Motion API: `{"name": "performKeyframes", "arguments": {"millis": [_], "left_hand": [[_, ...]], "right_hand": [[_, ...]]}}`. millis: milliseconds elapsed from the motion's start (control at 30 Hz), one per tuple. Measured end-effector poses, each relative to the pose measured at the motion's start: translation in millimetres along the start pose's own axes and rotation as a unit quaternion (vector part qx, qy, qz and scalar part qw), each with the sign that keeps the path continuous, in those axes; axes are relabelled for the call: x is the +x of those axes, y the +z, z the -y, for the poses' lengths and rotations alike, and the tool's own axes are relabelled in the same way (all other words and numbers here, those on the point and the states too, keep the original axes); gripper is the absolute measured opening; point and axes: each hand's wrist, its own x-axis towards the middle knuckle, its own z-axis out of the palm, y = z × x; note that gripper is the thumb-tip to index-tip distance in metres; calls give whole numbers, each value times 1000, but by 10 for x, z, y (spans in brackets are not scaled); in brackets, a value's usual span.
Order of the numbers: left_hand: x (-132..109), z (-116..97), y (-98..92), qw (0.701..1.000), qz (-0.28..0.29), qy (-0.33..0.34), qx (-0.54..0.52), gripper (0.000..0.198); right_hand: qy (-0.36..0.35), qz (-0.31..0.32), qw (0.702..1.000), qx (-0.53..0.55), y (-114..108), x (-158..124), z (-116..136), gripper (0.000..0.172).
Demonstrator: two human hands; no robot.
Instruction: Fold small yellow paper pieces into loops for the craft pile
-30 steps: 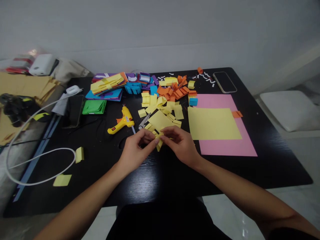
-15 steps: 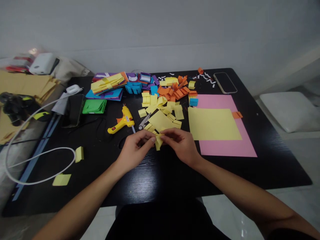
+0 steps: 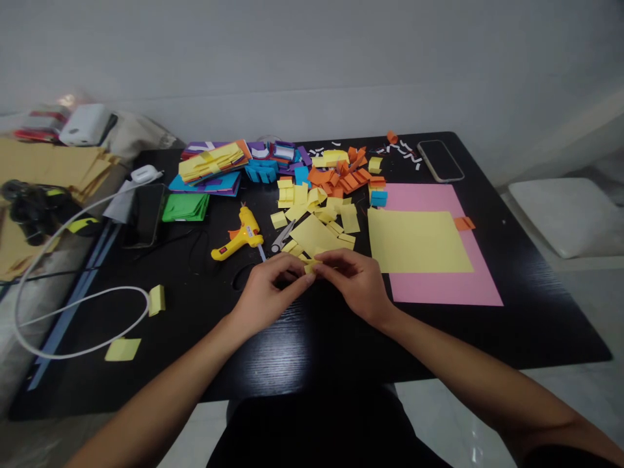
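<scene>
Between the fingertips of both hands is a small yellow paper piece [image 3: 311,266], mostly covered by the fingers. My left hand [image 3: 273,286] pinches it from the left, with the thumb pressed along its front. From the right, my right hand [image 3: 358,283] grips its other side with thumb and forefinger. Just beyond the fingers lies a larger yellow paper sheet [image 3: 319,235] among several small folded yellow pieces [image 3: 296,194]. Scissors [image 3: 283,237] rest to the left of that sheet, partly under paper. A yellow glue gun [image 3: 238,235] lies farther left on the table.
Yellow paper [image 3: 419,242] overlaps a pink sheet [image 3: 446,291] at right. Orange folded pieces [image 3: 341,179] and stacked coloured paper [image 3: 214,162] sit at the back. Phones [image 3: 440,161] lie at both sides. A white cable [image 3: 82,302] loops over the table's left.
My left thumb has moved up and right over the yellow paper piece. Its lower part, which hung below the fingers, no longer shows. Both hands keep hold of it.
</scene>
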Motion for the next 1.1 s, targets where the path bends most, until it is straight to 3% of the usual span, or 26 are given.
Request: {"name": "performKeyframes", "arguments": {"millis": [100,233,633,833,967,1100], "left_hand": [[-3,7,18,997,-40,56,41,10],[-9,-23,27,991,-51,102,70,16],[-46,-29,53,986,-88,90,109,11],[-38,-6,73,987,-117,80,78,7],[-29,21,32,987,-101,87,91,9],[-24,6,-16,976,-83,135,151,7]], "right_hand": [[-11,6,1000,-3,5,-17,2,23],[-15,13,1000,-2,3,-28,-12,21],[0,24,999,24,13,-39,-9,16],[2,23,999,36,23,-34,-36,16],[8,24,999,48,27,-31,-40,15],[18,27,998,54,26,-31,-45,14]]}}
